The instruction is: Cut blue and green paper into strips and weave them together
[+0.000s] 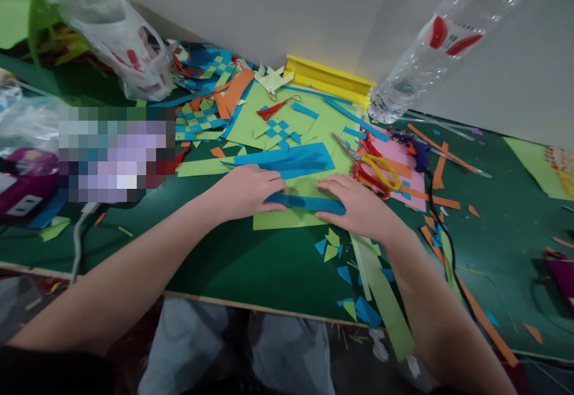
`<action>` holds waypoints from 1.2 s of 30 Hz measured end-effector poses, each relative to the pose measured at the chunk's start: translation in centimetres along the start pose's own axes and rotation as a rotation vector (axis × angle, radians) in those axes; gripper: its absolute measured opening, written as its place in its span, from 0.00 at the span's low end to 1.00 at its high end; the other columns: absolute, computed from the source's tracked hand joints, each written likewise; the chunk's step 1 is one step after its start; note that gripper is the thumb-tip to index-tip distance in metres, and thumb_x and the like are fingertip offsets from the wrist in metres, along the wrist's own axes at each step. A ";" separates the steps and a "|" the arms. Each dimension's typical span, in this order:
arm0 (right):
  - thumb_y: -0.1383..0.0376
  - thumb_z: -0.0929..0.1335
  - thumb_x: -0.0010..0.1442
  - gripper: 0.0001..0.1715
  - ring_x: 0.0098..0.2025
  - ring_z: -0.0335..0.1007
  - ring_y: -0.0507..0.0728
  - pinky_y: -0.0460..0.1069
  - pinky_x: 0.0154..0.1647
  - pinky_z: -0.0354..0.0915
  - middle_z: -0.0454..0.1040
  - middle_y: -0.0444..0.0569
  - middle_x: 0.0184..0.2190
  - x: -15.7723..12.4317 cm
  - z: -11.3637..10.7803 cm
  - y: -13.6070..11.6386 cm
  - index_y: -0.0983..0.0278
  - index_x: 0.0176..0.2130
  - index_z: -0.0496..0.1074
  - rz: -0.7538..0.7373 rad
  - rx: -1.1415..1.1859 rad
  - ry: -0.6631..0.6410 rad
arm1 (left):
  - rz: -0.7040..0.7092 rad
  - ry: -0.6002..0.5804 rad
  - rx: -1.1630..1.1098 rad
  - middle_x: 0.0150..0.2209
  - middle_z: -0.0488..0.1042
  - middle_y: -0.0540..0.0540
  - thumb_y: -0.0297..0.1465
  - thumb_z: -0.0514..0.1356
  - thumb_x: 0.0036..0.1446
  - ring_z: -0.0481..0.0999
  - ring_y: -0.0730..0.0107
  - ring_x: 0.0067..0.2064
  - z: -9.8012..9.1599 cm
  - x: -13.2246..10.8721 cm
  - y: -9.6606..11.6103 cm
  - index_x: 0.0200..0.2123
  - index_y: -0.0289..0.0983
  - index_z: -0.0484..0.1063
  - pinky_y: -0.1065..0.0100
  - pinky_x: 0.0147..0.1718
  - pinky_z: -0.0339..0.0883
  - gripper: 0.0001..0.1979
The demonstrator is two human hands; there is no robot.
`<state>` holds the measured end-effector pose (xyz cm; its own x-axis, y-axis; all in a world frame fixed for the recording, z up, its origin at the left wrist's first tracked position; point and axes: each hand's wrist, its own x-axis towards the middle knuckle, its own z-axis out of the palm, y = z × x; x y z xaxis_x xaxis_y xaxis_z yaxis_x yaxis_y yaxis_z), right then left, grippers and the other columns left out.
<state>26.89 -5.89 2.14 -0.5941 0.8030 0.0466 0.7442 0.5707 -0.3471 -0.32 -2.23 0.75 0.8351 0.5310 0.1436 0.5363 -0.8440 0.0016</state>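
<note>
A blue paper strip runs crosswise between my two hands, over a light green sheet. My left hand has its fingers closed on the strip's left end. At the other end, my right hand pinches the strip between thumb and fingers. Just beyond lie more blue paper strips, partly overlapping. Yellow-and-red-handled scissors rest to the right of these, blades partly open. Farther back are a woven blue-and-green paper piece and a red tassel.
A clear plastic bottle leans at the back right near a yellow plastic rail. A blue glue gun with a black cord lies right. Paper scraps litter the green table. A plastic bag holding a cup stands back left.
</note>
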 end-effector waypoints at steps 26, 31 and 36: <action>0.62 0.64 0.67 0.13 0.45 0.75 0.61 0.56 0.45 0.69 0.79 0.53 0.43 0.0 1.3 -1.9 0.60 0.49 0.72 0.039 -0.127 0.393 | -0.146 0.201 0.004 0.36 0.80 0.45 0.38 0.57 0.64 0.78 0.62 0.39 -0.8 0.0 -0.5 0.39 0.39 0.75 0.57 0.51 0.60 0.10; 0.59 0.67 0.64 0.10 0.45 0.74 0.64 0.60 0.50 0.66 0.80 0.53 0.40 0.0 0.7 -0.7 0.59 0.43 0.75 0.123 -0.102 0.536 | -0.185 0.192 0.032 0.36 0.81 0.43 0.38 0.54 0.67 0.79 0.60 0.38 -0.7 -0.2 -1.0 0.40 0.38 0.77 0.56 0.50 0.62 0.14; 0.60 0.67 0.64 0.06 0.42 0.74 0.62 0.59 0.48 0.67 0.79 0.50 0.36 0.1 0.8 0.3 0.57 0.36 0.74 0.190 -0.053 0.598 | -0.219 0.209 0.037 0.32 0.80 0.45 0.39 0.50 0.69 0.78 0.63 0.35 -0.8 -0.1 -1.5 0.36 0.39 0.77 0.55 0.51 0.61 0.18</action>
<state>26.79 -5.80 1.29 -0.1878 0.8395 0.5098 0.8433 0.4040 -0.3545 -1.32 -1.10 1.56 0.6575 0.6700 0.3446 0.7085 -0.7054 0.0195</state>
